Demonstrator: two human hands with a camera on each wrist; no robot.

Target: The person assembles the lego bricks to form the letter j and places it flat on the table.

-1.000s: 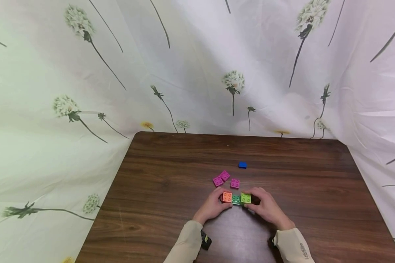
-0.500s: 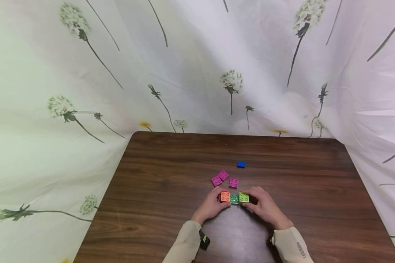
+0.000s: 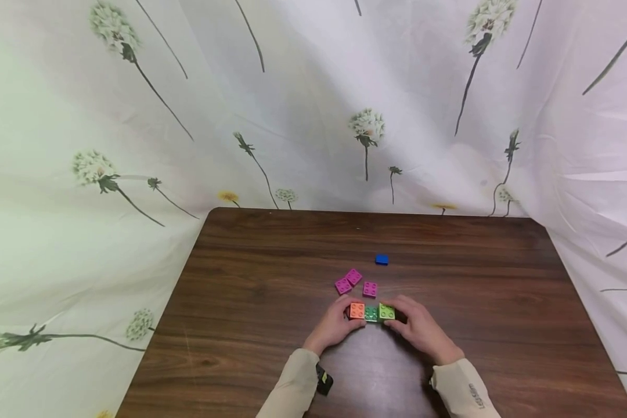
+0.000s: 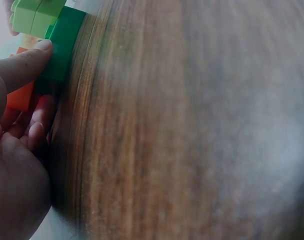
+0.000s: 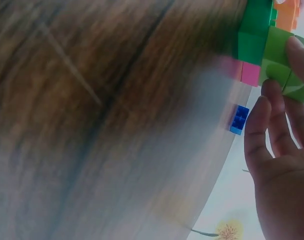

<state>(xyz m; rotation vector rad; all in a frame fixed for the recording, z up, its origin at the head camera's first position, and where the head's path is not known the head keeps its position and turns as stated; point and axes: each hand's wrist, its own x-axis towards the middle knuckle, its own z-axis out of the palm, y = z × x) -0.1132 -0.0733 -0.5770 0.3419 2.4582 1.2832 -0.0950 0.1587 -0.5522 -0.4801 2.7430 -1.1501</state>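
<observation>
In the head view a dark green building brick (image 3: 371, 314) lies low between my hands. At its left end sits an orange brick (image 3: 357, 310), gripped between thumb and fingers of my left hand (image 3: 333, 326). My right hand (image 3: 420, 328) holds a light green brick (image 3: 386, 312) at the other end. The left wrist view has the left thumb resting along the dark green side (image 4: 64, 47), with the orange brick (image 4: 21, 96) behind it. A seam crosses the light green piece (image 5: 276, 47) in the right wrist view, where thumb and fingertips pinch it above the dark green brick's level.
Beyond my hands, a magenta brick (image 3: 370, 289) lies by itself, and two more magenta bricks (image 3: 343, 285) lie touching to its left. Farther back is a blue brick (image 3: 381, 259). The brown wooden table (image 3: 271, 255) ends at a flower-printed white curtain (image 3: 313, 145).
Both hands keep their hold on the orange and light green bricks. The whole head view has shifted slightly; the loose bricks keep their places on the table.
</observation>
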